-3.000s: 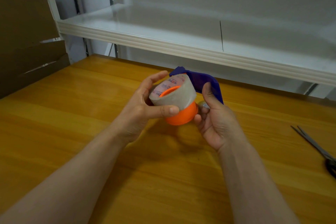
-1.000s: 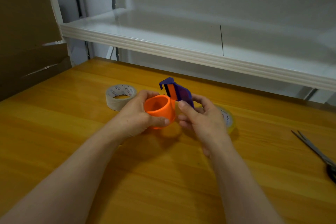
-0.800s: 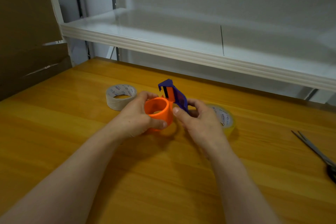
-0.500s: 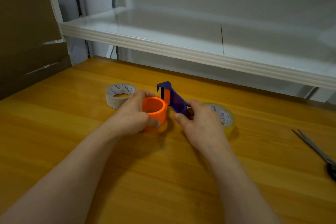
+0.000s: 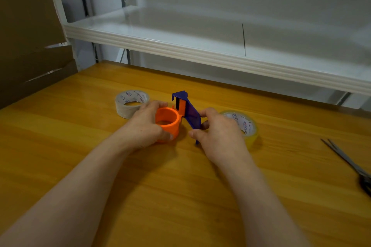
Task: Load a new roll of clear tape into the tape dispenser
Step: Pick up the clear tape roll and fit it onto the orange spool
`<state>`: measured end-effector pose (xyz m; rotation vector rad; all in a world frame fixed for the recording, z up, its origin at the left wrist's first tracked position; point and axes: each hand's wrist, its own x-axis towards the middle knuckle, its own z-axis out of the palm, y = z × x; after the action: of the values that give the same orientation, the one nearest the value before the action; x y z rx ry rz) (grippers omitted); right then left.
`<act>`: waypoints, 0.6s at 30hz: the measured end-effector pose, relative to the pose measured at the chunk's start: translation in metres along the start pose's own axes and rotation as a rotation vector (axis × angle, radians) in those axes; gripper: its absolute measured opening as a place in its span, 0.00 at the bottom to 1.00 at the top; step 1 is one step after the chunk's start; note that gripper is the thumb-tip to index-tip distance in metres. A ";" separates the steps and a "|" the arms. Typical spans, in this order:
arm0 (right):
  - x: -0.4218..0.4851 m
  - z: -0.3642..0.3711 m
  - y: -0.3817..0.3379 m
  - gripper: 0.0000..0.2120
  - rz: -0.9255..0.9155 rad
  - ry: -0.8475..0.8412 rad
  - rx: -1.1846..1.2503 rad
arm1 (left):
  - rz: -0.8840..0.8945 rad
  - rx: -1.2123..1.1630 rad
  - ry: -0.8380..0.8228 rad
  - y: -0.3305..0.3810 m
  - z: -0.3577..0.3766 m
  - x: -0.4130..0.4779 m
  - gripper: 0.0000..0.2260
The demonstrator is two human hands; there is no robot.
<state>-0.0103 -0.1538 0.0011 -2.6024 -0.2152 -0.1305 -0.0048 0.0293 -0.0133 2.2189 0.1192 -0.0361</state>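
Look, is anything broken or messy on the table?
Nothing looks broken or spilled. The tape dispenser just has a bare orange hub; the pale roll and the yellowish roll lie flat on the table.

Steel scissors (image 5: 345, 160), bench's right edge: handles cut by frame.
Yellowish clear tape roll (image 5: 250, 128): left part behind right grip (image 5: 218, 136).
Orange-and-blue plastic tape dispenser (image 5: 168, 125): spool's near side under left grip (image 5: 144, 126).
Roll lettering: too small to read.
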 end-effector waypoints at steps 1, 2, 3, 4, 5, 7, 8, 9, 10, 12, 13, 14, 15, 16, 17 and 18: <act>0.000 0.001 0.000 0.25 0.001 0.000 0.001 | -0.003 0.007 0.008 0.000 0.000 0.000 0.42; 0.000 0.001 0.000 0.26 0.002 0.001 0.005 | -0.008 0.014 0.016 0.000 0.001 0.001 0.42; 0.000 0.001 0.000 0.26 0.003 0.003 0.009 | -0.012 0.026 0.025 0.000 0.001 0.001 0.43; 0.000 0.001 0.000 0.26 0.003 0.006 0.013 | -0.013 0.045 0.034 0.000 0.002 0.001 0.44; 0.000 0.001 0.001 0.26 0.002 0.009 0.013 | -0.008 0.072 0.045 0.001 0.002 0.000 0.45; 0.000 0.000 0.002 0.26 -0.005 0.008 0.013 | 0.016 0.122 0.071 0.002 0.003 -0.002 0.47; 0.000 -0.001 0.002 0.27 -0.009 0.007 0.020 | 0.037 0.133 0.090 0.003 0.003 -0.004 0.48; -0.001 -0.002 0.002 0.29 -0.011 0.008 0.033 | 0.065 0.137 0.114 0.005 0.004 -0.006 0.48; -0.001 -0.003 0.002 0.30 -0.010 0.011 0.051 | 0.100 0.139 0.143 0.007 0.006 -0.008 0.46; -0.001 -0.007 0.001 0.34 -0.011 0.037 0.085 | 0.196 0.111 0.215 0.011 0.009 -0.011 0.42; -0.001 -0.009 0.001 0.33 -0.010 0.061 0.101 | 0.240 0.075 0.249 0.012 0.011 -0.013 0.39; -0.001 -0.011 0.001 0.31 -0.009 0.089 0.115 | 0.276 0.038 0.276 0.013 0.013 -0.014 0.36; -0.001 -0.013 0.002 0.29 -0.009 0.119 0.127 | 0.302 0.007 0.294 0.014 0.015 -0.015 0.33; -0.001 -0.014 0.003 0.26 -0.012 0.145 0.135 | 0.322 -0.017 0.307 0.015 0.016 -0.017 0.31; -0.001 -0.016 0.005 0.24 -0.015 0.165 0.138 | 0.340 -0.035 0.318 0.016 0.018 -0.018 0.29; 0.000 -0.017 0.006 0.22 -0.016 0.182 0.143 | 0.356 -0.053 0.327 0.017 0.020 -0.020 0.29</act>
<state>-0.0103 -0.1680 0.0129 -2.4303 -0.1737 -0.3429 -0.0224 0.0013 -0.0103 2.1468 -0.0957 0.5202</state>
